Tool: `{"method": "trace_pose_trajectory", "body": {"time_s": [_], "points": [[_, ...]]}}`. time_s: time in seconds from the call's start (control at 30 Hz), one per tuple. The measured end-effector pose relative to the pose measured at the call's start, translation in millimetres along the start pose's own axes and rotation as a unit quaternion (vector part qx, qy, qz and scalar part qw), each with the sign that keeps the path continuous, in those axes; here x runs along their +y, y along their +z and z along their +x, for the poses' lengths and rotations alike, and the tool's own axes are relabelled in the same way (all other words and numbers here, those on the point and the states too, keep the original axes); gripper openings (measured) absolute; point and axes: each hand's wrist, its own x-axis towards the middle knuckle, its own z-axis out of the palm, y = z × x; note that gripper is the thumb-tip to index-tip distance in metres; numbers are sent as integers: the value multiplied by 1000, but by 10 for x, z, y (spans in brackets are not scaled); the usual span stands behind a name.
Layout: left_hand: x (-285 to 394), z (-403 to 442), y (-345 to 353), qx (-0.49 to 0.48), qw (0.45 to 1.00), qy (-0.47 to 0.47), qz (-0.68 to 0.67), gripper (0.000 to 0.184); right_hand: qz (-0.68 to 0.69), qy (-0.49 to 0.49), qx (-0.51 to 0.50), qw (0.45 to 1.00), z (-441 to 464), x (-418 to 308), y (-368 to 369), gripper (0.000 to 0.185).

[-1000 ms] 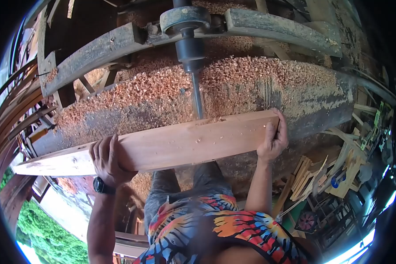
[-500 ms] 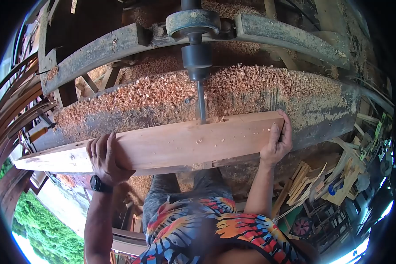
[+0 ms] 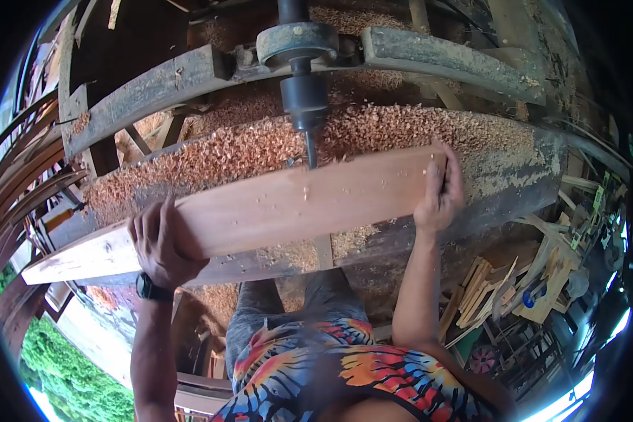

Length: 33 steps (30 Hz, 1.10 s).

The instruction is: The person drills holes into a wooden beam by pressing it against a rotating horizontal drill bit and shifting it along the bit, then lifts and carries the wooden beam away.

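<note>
A long pale reddish wooden board [image 3: 302,204] lies slanted across the work table, its right end farther from my body. My left hand [image 3: 163,243], with a dark watch above the wrist, grips the board left of its middle, fingers over the far edge. My right hand [image 3: 439,190] clasps the right end, thumb on the top face and fingers round the end. A drill bit [image 3: 311,149] hangs from a black chuck [image 3: 304,98] and reaches the board's far edge; its tip is hidden there. Small chips dot the board's face.
Wood shavings [image 3: 401,126] are heaped along the table's far side. A weathered wooden beam [image 3: 457,60] crosses behind the chuck. Scrap wood [image 3: 478,292] is piled at the lower right. Stacked curved strips [image 3: 32,179] stand at the left, near a yellow-handled tool [image 3: 60,218].
The board's right end has swung away from my body, with my right hand moving along. My left hand has shifted slightly left. More of the table shows on the near side.
</note>
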Motion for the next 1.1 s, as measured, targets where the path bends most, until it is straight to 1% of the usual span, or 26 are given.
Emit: {"method": "trace_pose_trajectory", "body": {"time_s": [0.03, 0.1, 0.17, 0.2, 0.23, 0.3, 0.33, 0.4, 0.53, 0.63, 0.67, 0.73, 0.8, 0.83, 0.9, 0.93, 1.03, 1.1], "points": [[19, -33, 5, 7, 1000, 14, -4, 111, 1, 9, 5, 1000, -50, 4, -29, 39], [38, -125, 27, 7, 1000, 17, -16, 116, 1, 35, 9, 999, -252, -30, -119, 39], [56, -192, 29, 4, 999, 30, -21, 114, -6, 36, 11, 999, -437, 21, -215, 39], [72, -211, 34, -4, 999, 30, -24, 110, -9, 37, 12, 999, -483, 1, -248, 39], [105, -208, 26, 8, 999, 40, -12, 97, 2, 59, 14, 998, -523, -22, -280, 39], [116, -228, 11, -3, 999, 35, -15, 97, 25, 108, 15, 994, -604, -68, -303, 39], [103, -242, 2, -9, 999, 31, -17, 101, 13, 79, 19, 997, -579, -50, -278, 40], [73, -206, 29, -8, 1000, 24, -18, 108, 12, 71, 11, 997, -470, -60, -228, 40], [-6, -110, 36, -11, 1000, 19, -17, 112, 24, 54, 5, 998, -248, -80, -110, 39], [-7, 92, -46, -26, 1000, -3, -7, 114, -35, 17, -22, 999, 98, -103, 6, 39], [-14, 134, -14, -6, 1000, 8, -10, 115, -25, 15, -23, 999, 133, -97, 15, 38], [-43, 131, 34, 1, 1000, 7, -10, 114, -4, 12, -22, 1000, 165, -73, 45, 37], [12, 88, 1, -1, 1000, -1, -8, 112, -9, -9, -26, 1000, 72, -68, -17, 37], [29, 72, 12, 4, 1000, 13, -6, 110, -9, -25, -23, 999, 78, -53, -20, 37], [52, -27, 29, 13, 999, 40, -5, 106, -9, -8, -9, 1000, -150, 40, -128, 36], [59, -64, 11, 0, 999, 41, -3, 102, -12, 4, -4, 1000, -242, 34, -179, 35], [38, -83, 8, 1, 999, 46, -13, 103, -17, 51, -4, 999, -262, -50, -180, 35], [-9, -29, 1, 15, 999, 45, -19, 103, -18, 47, -2, 999, -142, -73, -92, 34]]}}
